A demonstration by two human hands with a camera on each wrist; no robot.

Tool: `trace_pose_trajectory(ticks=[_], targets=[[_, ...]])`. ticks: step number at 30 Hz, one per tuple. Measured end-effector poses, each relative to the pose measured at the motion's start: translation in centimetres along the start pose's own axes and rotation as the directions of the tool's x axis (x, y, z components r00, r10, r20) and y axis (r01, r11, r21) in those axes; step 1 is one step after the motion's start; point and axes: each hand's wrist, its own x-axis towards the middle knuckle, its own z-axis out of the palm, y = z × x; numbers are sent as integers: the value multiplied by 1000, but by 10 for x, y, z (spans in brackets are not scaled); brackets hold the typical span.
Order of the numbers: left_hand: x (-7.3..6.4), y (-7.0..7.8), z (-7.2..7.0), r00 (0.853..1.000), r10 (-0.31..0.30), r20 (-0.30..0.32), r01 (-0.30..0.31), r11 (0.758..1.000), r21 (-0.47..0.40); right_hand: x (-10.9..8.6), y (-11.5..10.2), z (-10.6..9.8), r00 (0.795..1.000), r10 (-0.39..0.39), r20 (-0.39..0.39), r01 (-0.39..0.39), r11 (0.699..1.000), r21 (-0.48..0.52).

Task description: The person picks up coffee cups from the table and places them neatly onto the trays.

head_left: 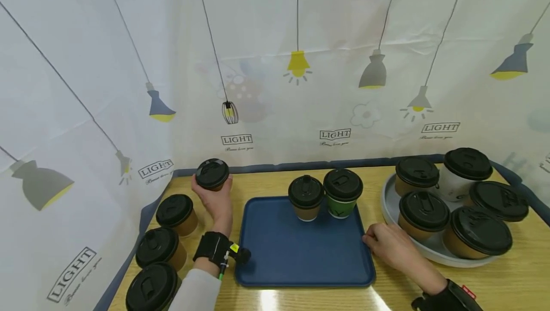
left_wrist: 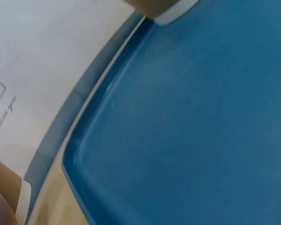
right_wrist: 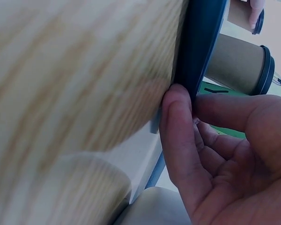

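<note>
In the head view my left hand [head_left: 216, 202] grips a brown paper coffee cup with a black lid [head_left: 212, 173], beyond the far left corner of the blue tray [head_left: 301, 249]. A sliver of that cup [left_wrist: 23, 201] shows at the lower left of the left wrist view. My right hand [head_left: 393, 249] pinches the tray's right rim between thumb and finger, clearest in the right wrist view, where the fingertips [right_wrist: 178, 96] meet the rim. On the tray's far right part stand a brown cup [head_left: 307, 213] and a green cup [head_left: 341, 207], both upright with black lids.
Several lidded brown cups [head_left: 185, 225] line the table's left side. At right, a round grey tray [head_left: 451, 259] holds several more lidded cups, one of them white [head_left: 454, 184]. A white curtain printed with lamps [head_left: 266, 86] hangs behind the wooden table [head_left: 309, 300].
</note>
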Motion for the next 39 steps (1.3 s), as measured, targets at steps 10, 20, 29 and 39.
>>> trace_pose_trajectory(ticks=[10,20,29,39], targets=[[-31,21,-3,987,-6,163,7,1000,-4,1,3,-1,1000,8,4,-8,1000,-1],[-52,43,-24,911,-55,408,26,997,77,1,1,1,1000,-13,-3,13,1000,4],[-58,55,-32,811,-60,582,52,998,31,0,1,2,1000,-31,-7,31,999,11],[-57,60,-32,717,-55,695,70,998,6,1,0,1,1000,-19,-2,19,1000,3]])
